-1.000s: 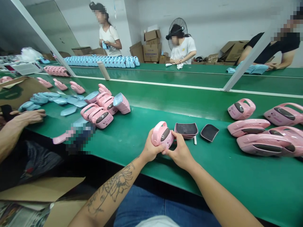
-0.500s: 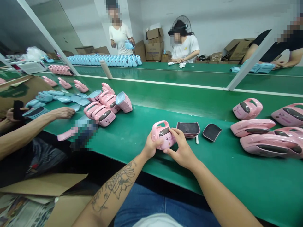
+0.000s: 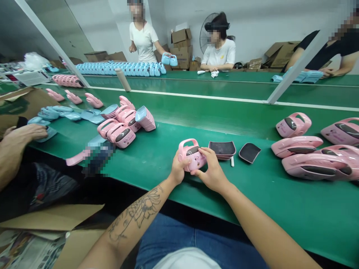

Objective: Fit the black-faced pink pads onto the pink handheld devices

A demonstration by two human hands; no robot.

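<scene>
Both my hands hold one pink plastic case (image 3: 192,154) with a carry handle and a dark oval panel, just above the green bench (image 3: 174,149). My left hand (image 3: 178,169) grips its left side. My right hand (image 3: 211,170) wraps its right side, fingers over the front. Just right of the case lies a small stack of dark panels (image 3: 223,148), a white pen-like stick (image 3: 232,161) and one single dark panel (image 3: 249,152).
More pink cases (image 3: 308,157) lie at the right, another pink group (image 3: 123,125) and blue parts (image 3: 61,114) at the left. A co-worker's hand (image 3: 24,132) rests at the left edge. Other people work across the conveyor (image 3: 213,108). Cardboard boxes (image 3: 50,224) sit below left.
I have turned the pink case in my hands so that its printed front faces up. The co-worker's hand at the left reached out and drew back. The standing person far off now holds blue cases.
</scene>
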